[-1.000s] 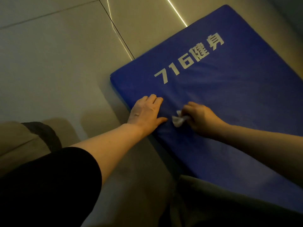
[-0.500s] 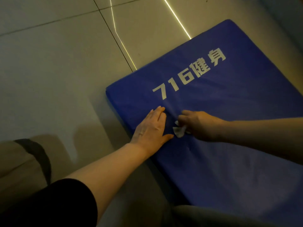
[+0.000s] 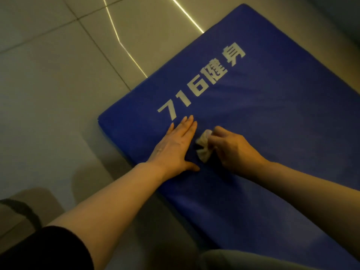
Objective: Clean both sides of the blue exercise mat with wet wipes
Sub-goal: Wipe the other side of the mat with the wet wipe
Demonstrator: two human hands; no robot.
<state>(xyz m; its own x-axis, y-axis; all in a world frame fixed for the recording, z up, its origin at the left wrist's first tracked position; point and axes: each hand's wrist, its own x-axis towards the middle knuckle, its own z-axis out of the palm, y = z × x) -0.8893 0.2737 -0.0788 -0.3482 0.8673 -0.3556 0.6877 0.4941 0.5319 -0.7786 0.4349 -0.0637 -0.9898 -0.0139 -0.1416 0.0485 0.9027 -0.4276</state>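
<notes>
The blue mat [image 3: 263,133] lay flat on the tiled floor [image 3: 48,94], its printed corner toward ten o'clock. The left hand [image 3: 175,149] was pressed on it, fingers straight. At its three o'clock, a crumpled wipe [image 3: 203,147] was pinched by the right hand [image 3: 235,151]. The mat was judged thick, soft, bulky; its long edge would best be gripped for flipping.

One blue exercise mat [image 3: 272,152] lies on the floor [image 3: 48,94]. Two hands: the left hand [image 3: 175,149] and the right hand [image 3: 235,151]. One crumpled wet wipe [image 3: 203,147], possibly more bunched together.
</notes>
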